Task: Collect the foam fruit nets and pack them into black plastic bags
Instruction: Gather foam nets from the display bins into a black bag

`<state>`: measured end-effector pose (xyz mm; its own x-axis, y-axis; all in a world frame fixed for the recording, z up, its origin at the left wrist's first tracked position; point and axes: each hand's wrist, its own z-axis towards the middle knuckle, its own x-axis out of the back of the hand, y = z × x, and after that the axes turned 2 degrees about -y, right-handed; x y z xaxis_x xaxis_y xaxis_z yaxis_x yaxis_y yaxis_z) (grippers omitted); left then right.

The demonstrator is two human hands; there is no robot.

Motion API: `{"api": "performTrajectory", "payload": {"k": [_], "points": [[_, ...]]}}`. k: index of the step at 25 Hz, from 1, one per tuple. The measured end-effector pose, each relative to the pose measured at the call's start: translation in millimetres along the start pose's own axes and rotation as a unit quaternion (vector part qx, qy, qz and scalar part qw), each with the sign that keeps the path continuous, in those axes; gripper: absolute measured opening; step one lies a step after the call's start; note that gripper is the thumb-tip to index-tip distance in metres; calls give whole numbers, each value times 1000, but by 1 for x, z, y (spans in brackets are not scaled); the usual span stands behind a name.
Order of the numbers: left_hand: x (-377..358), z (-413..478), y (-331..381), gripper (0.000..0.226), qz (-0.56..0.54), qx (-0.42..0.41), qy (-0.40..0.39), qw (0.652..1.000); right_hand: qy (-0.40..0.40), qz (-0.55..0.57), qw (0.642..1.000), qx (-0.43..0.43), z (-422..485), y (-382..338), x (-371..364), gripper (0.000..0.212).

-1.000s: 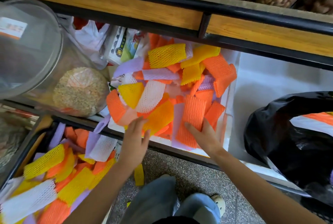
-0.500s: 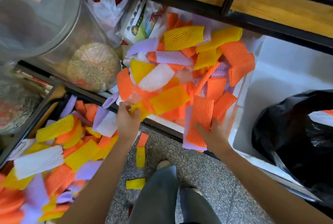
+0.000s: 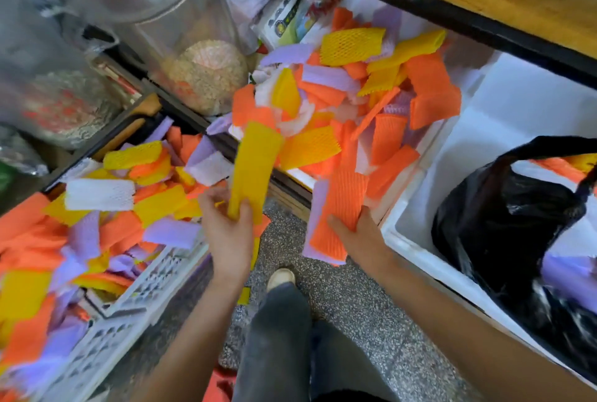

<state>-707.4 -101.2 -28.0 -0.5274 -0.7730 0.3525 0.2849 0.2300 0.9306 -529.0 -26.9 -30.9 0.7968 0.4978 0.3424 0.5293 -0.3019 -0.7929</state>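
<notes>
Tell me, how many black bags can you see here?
1. The black bag sits open in the white foam box at the right, with some nets inside. Others may be hidden.

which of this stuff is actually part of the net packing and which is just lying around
Part of the job: yellow net in the left hand; orange net in the right hand; net heap; basket nets; black bag.
Lying about: clear jar; printed packets; wooden shelf.

The left hand [image 3: 227,233] has lifted a yellow net [image 3: 253,172] off the pile; the right hand [image 3: 358,233] now grips an orange net [image 3: 339,211].
</notes>
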Motion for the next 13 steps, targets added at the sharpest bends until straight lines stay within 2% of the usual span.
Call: {"api": "performTrajectory", "payload": {"k": [4,8,12,13], "points": [[10,-74,-26,29,61,-33,-114,991,-76,-30,996,-29,-14,17,-26,53],[22,-112,-55,31,78,-31,-235,968,-154,41,984,-81,-17,27,-54,42],[36,-120,-91,23,82,-57,-284,954,-227,23,973,-22,-10,41,-82,15],[39,-122,-102,23,86,-55,-299,949,-227,8,974,-11,-5,46,-90,19]]}}
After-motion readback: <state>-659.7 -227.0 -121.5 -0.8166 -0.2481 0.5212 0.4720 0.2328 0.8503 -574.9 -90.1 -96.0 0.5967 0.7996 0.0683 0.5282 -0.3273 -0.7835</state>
